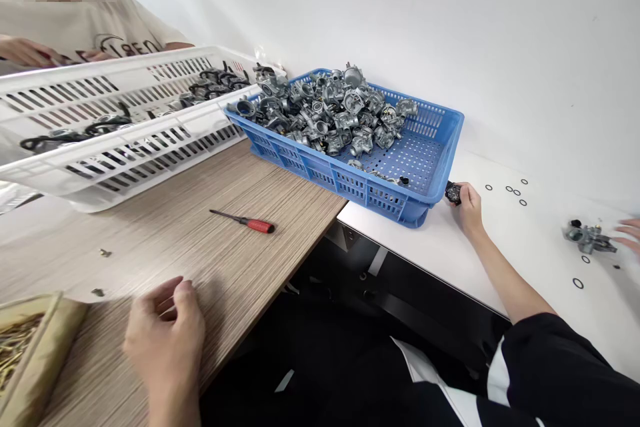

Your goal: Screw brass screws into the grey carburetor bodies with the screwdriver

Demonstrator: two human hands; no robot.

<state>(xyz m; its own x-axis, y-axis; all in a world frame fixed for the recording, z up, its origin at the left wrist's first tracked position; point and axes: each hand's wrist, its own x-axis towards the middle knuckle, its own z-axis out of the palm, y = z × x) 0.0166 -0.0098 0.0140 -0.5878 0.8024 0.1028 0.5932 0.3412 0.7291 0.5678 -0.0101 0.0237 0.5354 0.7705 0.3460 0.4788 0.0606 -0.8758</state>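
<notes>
My left hand is over the wood-grain table, its fingers curled and the thumb against them. Whether anything is inside cannot be made out. My right hand reaches to the white table, gripping a small black part with a textured face just outside the right corner of the blue basket. Metal carburetors are heaped in that basket, mostly toward its left and back. A red-handled screwdriver lies on the wood surface, ahead of my left hand. Two small brass-coloured fittings are left of it.
A white slotted basket with carburetors stands at left; a person works behind it. Brass pieces fill a tan tray at lower left. Black rings dot the white table. Another person's hand nears a carburetor at far right.
</notes>
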